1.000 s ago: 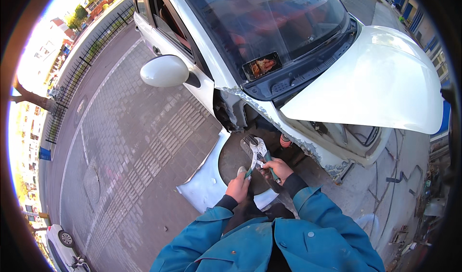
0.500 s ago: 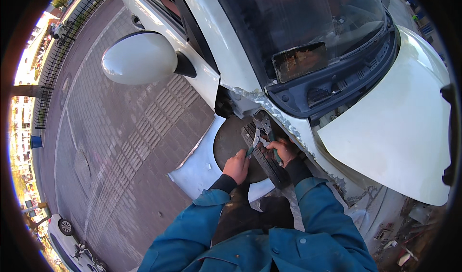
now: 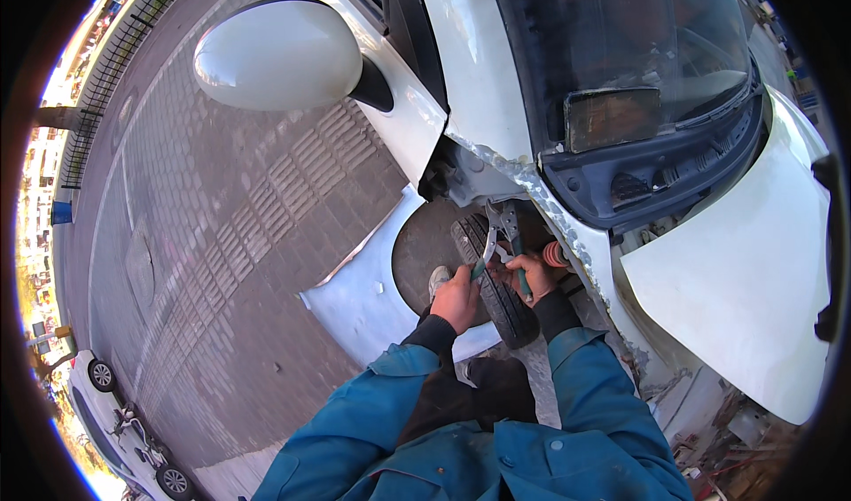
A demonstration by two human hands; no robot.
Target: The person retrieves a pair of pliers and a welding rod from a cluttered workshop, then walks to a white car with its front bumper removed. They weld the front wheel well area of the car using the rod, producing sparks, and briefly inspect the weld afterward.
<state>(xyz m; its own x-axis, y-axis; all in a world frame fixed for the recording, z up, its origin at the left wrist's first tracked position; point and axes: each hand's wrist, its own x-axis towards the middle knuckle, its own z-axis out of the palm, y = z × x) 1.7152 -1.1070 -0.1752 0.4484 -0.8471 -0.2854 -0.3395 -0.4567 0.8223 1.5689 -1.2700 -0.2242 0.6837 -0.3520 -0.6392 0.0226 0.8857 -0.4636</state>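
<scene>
Both hands grip pliers (image 3: 498, 235) at frame centre, jaws up in the wheel arch, just above the tyre (image 3: 496, 288). Left hand (image 3: 456, 295) is clenched on one green handle, right hand (image 3: 532, 275) closed on the other, fingers wrapped. An orange part (image 3: 556, 254) sits just right of the right hand; what it is, cannot tell.

Handling, as a judgement: the pliers look like steel, rigid, moderately heavy, not fragile; the green sleeves give the grip, so hold low on the handles for leverage, away from the pivot. Bare metal jaws likely slip on painted sheet.

A loose white fender panel (image 3: 372, 293) lies on the paving at lower centre-left: thin sheet, probably light but floppy, with sharp cut edges; best taken by its long edges.

Labels and signs: a brownish rectangular card (image 3: 612, 118) sits behind the windscreen (image 3: 638, 40), upper right. A blue bin-like box (image 3: 62, 213) stands at far left. White mirror (image 3: 277, 53) at upper left, raised bonnet (image 3: 745, 279) at right.
</scene>
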